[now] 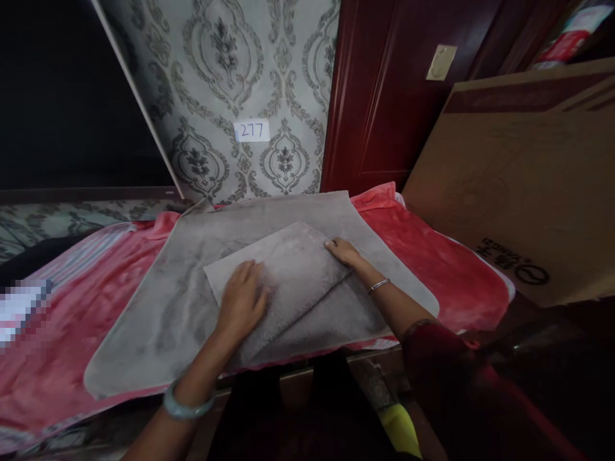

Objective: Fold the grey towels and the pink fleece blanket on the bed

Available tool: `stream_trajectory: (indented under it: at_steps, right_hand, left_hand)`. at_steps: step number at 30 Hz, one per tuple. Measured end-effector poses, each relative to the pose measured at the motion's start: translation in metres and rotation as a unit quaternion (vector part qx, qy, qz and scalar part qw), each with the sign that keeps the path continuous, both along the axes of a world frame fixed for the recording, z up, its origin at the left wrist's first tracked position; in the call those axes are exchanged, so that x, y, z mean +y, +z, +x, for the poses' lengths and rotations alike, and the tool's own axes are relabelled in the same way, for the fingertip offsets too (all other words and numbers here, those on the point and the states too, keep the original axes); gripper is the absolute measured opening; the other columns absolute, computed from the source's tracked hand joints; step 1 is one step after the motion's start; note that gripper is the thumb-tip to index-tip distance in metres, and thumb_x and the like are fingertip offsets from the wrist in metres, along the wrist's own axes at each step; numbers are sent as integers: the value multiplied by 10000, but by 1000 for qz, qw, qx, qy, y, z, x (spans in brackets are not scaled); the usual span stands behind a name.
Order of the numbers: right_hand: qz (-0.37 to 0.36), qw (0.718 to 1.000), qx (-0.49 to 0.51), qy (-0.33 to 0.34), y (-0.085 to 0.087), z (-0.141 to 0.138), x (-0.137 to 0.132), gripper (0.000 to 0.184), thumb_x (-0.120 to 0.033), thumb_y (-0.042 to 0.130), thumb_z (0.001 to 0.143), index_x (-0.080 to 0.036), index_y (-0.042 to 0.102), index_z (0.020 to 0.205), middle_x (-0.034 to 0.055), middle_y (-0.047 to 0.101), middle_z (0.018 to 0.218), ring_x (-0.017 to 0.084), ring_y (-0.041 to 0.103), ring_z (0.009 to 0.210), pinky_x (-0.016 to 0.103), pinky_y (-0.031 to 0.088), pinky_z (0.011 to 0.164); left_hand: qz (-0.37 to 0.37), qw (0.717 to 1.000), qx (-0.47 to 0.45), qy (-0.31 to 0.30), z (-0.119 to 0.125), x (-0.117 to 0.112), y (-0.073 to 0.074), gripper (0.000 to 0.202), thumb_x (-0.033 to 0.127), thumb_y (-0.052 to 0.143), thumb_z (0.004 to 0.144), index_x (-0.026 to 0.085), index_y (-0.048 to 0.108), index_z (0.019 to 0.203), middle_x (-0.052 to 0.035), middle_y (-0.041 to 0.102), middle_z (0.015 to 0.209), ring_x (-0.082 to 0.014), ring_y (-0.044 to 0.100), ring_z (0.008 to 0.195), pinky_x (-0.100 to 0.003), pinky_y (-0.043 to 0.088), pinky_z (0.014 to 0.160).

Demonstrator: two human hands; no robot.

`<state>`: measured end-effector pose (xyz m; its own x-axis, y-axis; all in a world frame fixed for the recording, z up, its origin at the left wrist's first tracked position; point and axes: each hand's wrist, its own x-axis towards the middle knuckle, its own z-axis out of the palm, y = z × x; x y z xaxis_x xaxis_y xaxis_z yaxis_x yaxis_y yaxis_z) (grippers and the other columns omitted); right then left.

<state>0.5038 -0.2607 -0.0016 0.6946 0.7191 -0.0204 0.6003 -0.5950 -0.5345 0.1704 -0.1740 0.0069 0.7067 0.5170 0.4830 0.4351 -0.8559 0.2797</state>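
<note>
Red fleece blanket (427, 256) on bed, patterned wallpaper (240, 77) and dark red door (379, 109) behind. Grey mat (144, 320) lies on blanket. Left hand (243, 301) open, flat on folded-over flap (293, 269); right hand (343, 251) unclenched, fingers at flap's edge. Cardboard sheet (519, 179) right, apart from hands

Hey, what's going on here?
A person is working with both bare hands on a grey plush mat spread over a red fleece blanket. Part of the mat is folded back on itself. The left hand lies flat on the folded flap, and the right hand rests at the flap's far edge. A cardboard sheet leans at the right, beside a dark red door.
</note>
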Motion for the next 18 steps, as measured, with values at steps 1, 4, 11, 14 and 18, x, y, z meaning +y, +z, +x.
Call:
stream_trajectory:
  at_steps: [1, 4, 11, 14, 18]
  right_hand:
    - [-9, 1000, -10, -4, -3, -2, 1, 477, -456, 472, 1020, -103, 637, 1295, 211, 671, 1305, 307, 638, 1198, 353, 471, 967]
    - [-19, 999, -36, 5, -8, -4, 1, 494, -455, 408, 1040, -113, 582, 1351, 221, 658, 1319, 317, 628, 1208, 378, 465, 968]
    - [22, 995, -59, 71, -20, 11, -11, 400, -361, 379, 1057, -186, 611, 1332, 96, 685, 1320, 215, 632, 1196, 280, 454, 977]
    - [42, 995, -64, 68, -30, 15, -12, 436, -394, 406, 1046, -189, 581, 1389, 98, 679, 1333, 234, 628, 1210, 299, 463, 981]
    - [63, 994, -62, 64, -38, 17, -11, 453, -413, 420, 1038, -198, 585, 1401, 88, 685, 1328, 241, 638, 1197, 313, 473, 982]
  left_hand:
    - [5, 997, 47, -53, 18, -7, 2, 547, 370, 490, 954, 152, 494, 1456, -173, 466, 1554, -331, 392, 1469, -519, 336, 1206]
    - [18, 965, 166, -201, 76, -20, 8, 584, 438, 440, 1000, 211, 405, 1537, -127, 362, 1642, -306, 286, 1533, -531, 281, 1225]
    - [61, 899, 244, -357, 153, -11, -3, 606, 507, 457, 994, 250, 417, 1542, -119, 298, 1672, -327, 223, 1551, -572, 185, 1235]
    - [67, 888, 259, -373, 154, -8, -19, 602, 497, 475, 988, 287, 412, 1549, -96, 252, 1690, -357, 162, 1563, -622, 125, 1232]
    - [49, 889, 245, -383, 148, -8, -27, 606, 516, 446, 997, 302, 388, 1562, -75, 206, 1705, -334, 126, 1573, -607, 96, 1244]
